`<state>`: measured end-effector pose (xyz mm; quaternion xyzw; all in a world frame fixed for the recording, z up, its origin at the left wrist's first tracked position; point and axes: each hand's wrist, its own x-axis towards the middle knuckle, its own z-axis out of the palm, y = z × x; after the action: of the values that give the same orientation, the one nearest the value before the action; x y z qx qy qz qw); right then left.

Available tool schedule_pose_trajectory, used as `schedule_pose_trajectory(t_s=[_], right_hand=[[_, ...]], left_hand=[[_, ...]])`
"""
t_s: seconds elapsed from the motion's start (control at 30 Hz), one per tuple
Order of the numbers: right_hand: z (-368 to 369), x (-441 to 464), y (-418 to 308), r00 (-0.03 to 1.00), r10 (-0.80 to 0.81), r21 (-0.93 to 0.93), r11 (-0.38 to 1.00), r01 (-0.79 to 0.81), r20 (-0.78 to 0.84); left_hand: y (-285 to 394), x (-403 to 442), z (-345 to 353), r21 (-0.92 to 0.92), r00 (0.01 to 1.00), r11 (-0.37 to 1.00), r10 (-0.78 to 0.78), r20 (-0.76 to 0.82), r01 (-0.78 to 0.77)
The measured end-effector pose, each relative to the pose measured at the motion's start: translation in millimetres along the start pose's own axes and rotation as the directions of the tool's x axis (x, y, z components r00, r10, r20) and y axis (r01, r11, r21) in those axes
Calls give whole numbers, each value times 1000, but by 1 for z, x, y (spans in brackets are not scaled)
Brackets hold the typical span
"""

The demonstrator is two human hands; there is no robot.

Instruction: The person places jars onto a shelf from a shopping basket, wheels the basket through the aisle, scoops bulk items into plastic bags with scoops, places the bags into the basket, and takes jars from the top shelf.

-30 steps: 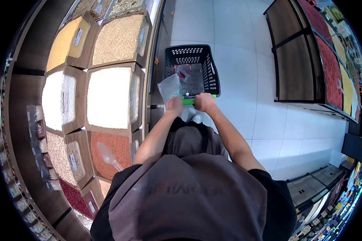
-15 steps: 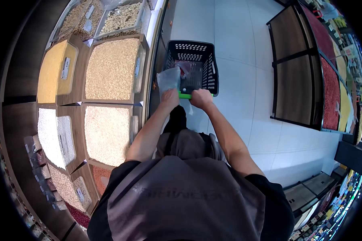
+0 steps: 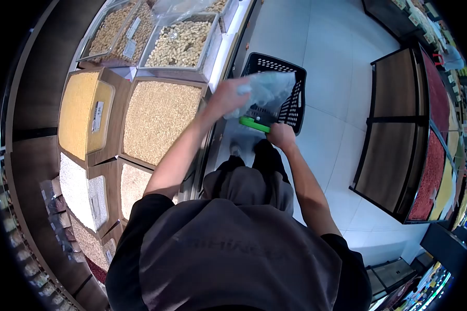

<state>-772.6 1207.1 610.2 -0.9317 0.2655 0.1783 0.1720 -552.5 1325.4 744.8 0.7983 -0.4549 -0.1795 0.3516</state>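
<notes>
Grip left [image 3: 227, 97]: grasping clear plastic bag [image 3: 272, 88] | grip right [image 3: 282, 136]: clenched round green handle [image 3: 253, 124] of black basket [image 3: 300, 90]

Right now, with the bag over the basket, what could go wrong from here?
The left hand holds the plastic bag across the basket, so it could snag on the rim and hides part of the inside.

Only the right hand grips the green handle, near one end, so the basket may twist.

The basket looks close to the display counter and might knock it.
</notes>
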Motion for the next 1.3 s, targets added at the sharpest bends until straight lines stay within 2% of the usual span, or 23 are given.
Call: schedule_pose_trajectory(t_s=[0.03,0.07,0.1,0.13,0.17,0.23,0.27,0.33,0.4,0.47,0.53,0.57,0.6,0.63,0.67,0.7,0.77,0.83,0.87,0.97,1.03,1.17,1.3], right_hand=[[-6,8,5,1000,-10,-6,1000,9,-20],[-17,14,8,999,-32,1,999,32,-29],[-23,24,11,999,-42,6,999,42,-35],[-31,35,14,997,-49,12,999,50,-51],[-39,40,18,997,-51,18,998,52,-64],[-44,58,26,997,-43,35,998,45,-60],[-53,65,30,997,-54,35,998,56,-61],[-71,83,43,996,-77,38,996,79,-50],[-83,103,51,994,-108,59,992,110,-34],[-92,120,60,992,-120,64,990,122,-40],[-99,135,66,993,-113,61,991,116,-44],[-103,145,68,993,-114,59,992,116,-30],[-106,153,72,992,-119,63,991,122,-42],[-109,162,76,992,-116,69,990,120,-55],[-118,168,78,993,-117,70,990,119,-30],[-122,178,83,995,-95,73,993,96,-22],[-129,199,93,991,-130,60,990,129,15],[-139,214,99,994,-111,48,993,110,15],[-146,221,102,995,-104,40,994,103,15],[-160,251,116,997,-67,16,998,66,32],[-173,273,125,999,-30,-1,1000,30,19],[-194,304,138,1000,-8,14,1000,8,10],[-217,350,145,996,62,-10,998,-61,64]], left_hand=[[-18,19,-21,-79,976,994,63,-209,-81],[-24,38,-48,-99,950,995,-55,-309,25],[-39,54,-71,-140,866,990,-73,-494,3],[-51,64,-96,-176,809,980,-174,-562,89],[-62,74,-121,-225,737,960,-271,-619,164],[-125,80,-147,-82,676,956,-259,-689,282],[-138,81,-156,-87,659,915,-347,-667,393],[-191,77,-154,41,668,875,-338,-663,482],[-184,76,-145,79,654,832,-369,-660,549],[-119,88,-116,281,538,654,-230,-811,702],[-93,103,-80,435,734,800,-8,-679,412],[-51,115,-52,311,781,842,-189,-595,441],[-50,125,-22,248,901,945,-90,-425,211],[-47,134,11,280,968,938,-152,-200,205],[-37,143,42,359,1000,933,19,-24,-9],[-36,151,67,368,992,925,60,111,-97],[-43,169,113,290,907,957,-146,395,28],[-51,193,138,271,973,960,-128,194,73],[-56,209,142,263,971,963,-118,208,60],[-68,256,148,324,929,939,-219,298,117],[-73,298,140,329,845,935,-278,457,130],[-78,360,130,321,706,947,-208,677,-29],[-82,403,120,284,734,959,-181,654,-17]])
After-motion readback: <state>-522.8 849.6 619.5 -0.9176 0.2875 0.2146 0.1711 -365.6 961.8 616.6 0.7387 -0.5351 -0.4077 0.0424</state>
